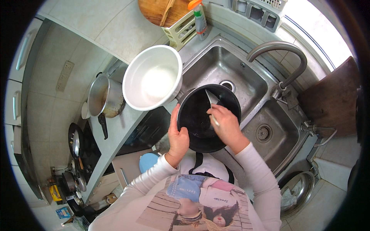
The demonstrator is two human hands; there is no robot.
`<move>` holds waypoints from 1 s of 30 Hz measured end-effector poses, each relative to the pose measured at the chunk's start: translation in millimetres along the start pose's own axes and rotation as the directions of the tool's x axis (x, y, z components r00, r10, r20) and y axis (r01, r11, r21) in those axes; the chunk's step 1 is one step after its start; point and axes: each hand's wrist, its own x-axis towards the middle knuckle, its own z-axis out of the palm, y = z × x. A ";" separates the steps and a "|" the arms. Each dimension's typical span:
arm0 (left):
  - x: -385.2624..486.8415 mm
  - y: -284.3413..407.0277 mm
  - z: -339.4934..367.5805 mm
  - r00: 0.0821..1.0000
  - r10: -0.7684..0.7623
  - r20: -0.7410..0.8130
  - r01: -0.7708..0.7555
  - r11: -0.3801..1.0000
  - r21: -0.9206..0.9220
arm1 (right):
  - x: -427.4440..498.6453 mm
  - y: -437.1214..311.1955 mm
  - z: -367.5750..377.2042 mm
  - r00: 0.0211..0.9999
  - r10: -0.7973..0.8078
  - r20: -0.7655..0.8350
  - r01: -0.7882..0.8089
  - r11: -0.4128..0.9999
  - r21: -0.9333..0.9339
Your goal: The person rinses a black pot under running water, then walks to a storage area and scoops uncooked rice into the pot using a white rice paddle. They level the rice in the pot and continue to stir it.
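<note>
My left hand [178, 140] grips the side wall of a deep black pot [199, 115], which is tilted in front of me over the near edge of the sink. Inside the pot, my right hand [224, 121] holds a light-coloured utensil [212, 97] by its pale handle. The flat end of that utensil lies near the pot's inner wall; its exact kind is unclear. Right beside the pot, up and to the left, stands a large white plastic basin [170, 98] with a pale, bright bottom.
A double stainless steel sink [245, 72] with a curved faucet [300, 57] lies beyond and to the right. An aluminium pressure cooker [98, 95] stands on the left counter, its black handle pointing towards me. A spray bottle [201, 26] stands behind the sink, and a brown board [329, 98] leans at right.
</note>
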 end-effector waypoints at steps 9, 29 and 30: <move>8.4 4.8 5.6 0.992 -0.096 -0.077 0.084 0.986 -0.146 | -31.2 -12.6 -14.4 0.950 0.193 0.247 -0.221 0.971 0.090; 6.1 4.1 -1.7 0.969 -0.221 -0.106 0.193 0.955 -0.225 | -49.1 -59.2 21.9 0.976 0.099 0.195 -0.139 0.970 0.201; 5.6 3.5 -0.4 0.974 -0.205 -0.094 0.183 0.962 -0.201 | -48.1 -57.4 21.4 0.955 0.083 0.285 -0.138 0.974 0.179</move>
